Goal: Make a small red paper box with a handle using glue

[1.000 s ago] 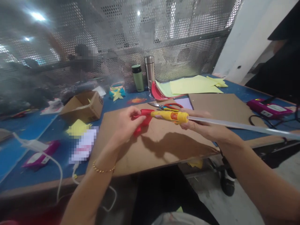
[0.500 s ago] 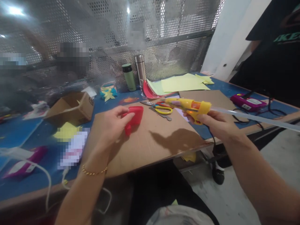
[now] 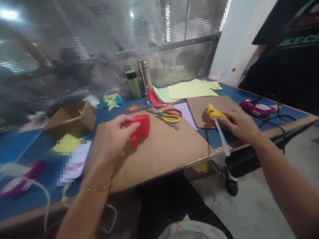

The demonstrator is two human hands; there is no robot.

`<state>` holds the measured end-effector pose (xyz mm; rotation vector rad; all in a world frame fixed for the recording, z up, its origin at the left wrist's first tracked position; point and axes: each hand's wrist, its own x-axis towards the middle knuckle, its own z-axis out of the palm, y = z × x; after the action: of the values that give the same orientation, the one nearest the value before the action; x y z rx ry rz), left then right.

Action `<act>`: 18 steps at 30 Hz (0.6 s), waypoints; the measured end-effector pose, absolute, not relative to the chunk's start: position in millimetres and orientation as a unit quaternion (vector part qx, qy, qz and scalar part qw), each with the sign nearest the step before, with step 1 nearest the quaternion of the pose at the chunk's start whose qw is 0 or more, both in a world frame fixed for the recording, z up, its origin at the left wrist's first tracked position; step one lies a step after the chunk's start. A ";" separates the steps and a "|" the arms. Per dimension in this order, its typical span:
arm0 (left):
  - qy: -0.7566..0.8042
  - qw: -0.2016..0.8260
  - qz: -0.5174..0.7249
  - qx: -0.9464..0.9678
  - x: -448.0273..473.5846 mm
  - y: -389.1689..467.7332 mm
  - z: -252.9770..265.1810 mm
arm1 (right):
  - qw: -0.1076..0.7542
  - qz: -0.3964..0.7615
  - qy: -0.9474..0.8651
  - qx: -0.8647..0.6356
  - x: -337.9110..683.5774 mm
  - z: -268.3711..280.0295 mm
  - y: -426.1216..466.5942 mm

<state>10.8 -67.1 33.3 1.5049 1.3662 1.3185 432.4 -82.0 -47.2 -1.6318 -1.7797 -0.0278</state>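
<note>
My left hand (image 3: 113,136) pinches a red folded piece (image 3: 141,127), perhaps felt or foam, above the brown cardboard sheet (image 3: 159,156). A narrow strip of the piece hangs down below my thumb. On the right, my right hand (image 3: 240,124) is closed around a yellow hot glue gun (image 3: 214,113), held over a smaller cardboard piece (image 3: 199,114). A translucent glue stick (image 3: 222,137) sticks out of the gun toward the table's front edge. Between my hands lie scissors (image 3: 170,115) with red and yellow handles, a grey flat blade-like piece beside them.
An open cardboard box (image 3: 72,118) stands at the left. At the back are a green bottle (image 3: 134,84), a steel flask (image 3: 145,74) and yellow sheets (image 3: 191,89). Purple devices (image 3: 258,108) with cables lie on both sides. A person in black (image 3: 276,66) is at the right.
My right hand has moved the glue gun right and away from the scissors, turning it so the glue stick now points toward me. My left hand still holds the red piece in nearly the same place.
</note>
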 end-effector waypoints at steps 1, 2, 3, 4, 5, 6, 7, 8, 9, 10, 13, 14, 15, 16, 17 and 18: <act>0.529 0.351 0.513 0.577 14.1 -68.6 35.3 | 0.329 -0.015 -0.706 -0.627 430.9 -49.1 -76.4; 0.529 0.356 0.516 0.572 17.1 -70.0 37.3 | 0.302 -0.025 -0.721 -0.623 429.1 -50.0 -69.9; 0.531 0.360 0.517 0.567 19.6 -71.2 39.1 | 0.277 -0.046 -0.728 -0.625 427.5 -50.0 -62.8; 0.531 0.370 0.515 0.561 21.4 -72.2 40.5 | 0.248 -0.070 -0.729 -0.634 426.6 -49.4 -55.4; 0.532 0.379 0.515 0.555 22.4 -72.9 41.5 | 0.217 -0.094 -0.725 -0.647 426.4 -48.1 -48.1; 0.531 0.385 0.517 0.550 22.6 -73.3 41.8 | 0.186 -0.114 -0.719 -0.660 426.9 -46.4 -41.5; 0.529 0.388 0.521 0.546 22.2 -73.2 41.5 | 0.156 -0.128 -0.714 -0.671 427.9 -44.2 -36.1; 0.526 0.388 0.525 0.546 21.3 -72.7 40.7 | 0.130 -0.136 -0.713 -0.676 428.7 -41.4 -32.3; 0.523 0.384 0.527 0.549 20.2 -71.8 39.5 | 0.110 -0.145 -0.714 -0.676 428.2 -37.5 -30.5; 0.520 0.379 0.526 0.556 19.1 -70.8 38.1 | 0.099 -0.157 -0.718 -0.671 425.5 -32.4 -31.1; 0.520 0.384 0.518 0.560 17.7 -69.3 34.6 | 0.151 -0.216 -0.743 -0.616 396.3 -8.2 -46.1; 0.523 0.396 0.514 0.553 18.1 -69.7 33.9 | 0.214 -0.233 -0.749 -0.583 379.0 2.2 -54.4; 0.525 0.407 0.512 0.544 18.7 -70.4 33.4 | 0.290 -0.231 -0.763 -0.531 358.8 12.9 -63.5; 0.527 0.413 0.513 0.538 19.3 -71.2 33.1 | 0.343 -0.195 -0.795 -0.461 337.0 23.1 -72.3; 0.526 0.412 0.515 0.537 19.9 -71.9 32.9 | 0.378 -0.145 -0.826 -0.391 314.9 32.0 -80.1; 0.525 0.403 0.519 0.541 20.3 -72.4 32.8 | 0.400 -0.095 -0.854 -0.320 293.6 39.0 -86.1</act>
<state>20.3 -72.4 32.8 1.3664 1.3254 1.3104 293.6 -86.1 39.0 -0.8105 -2.1596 -0.2401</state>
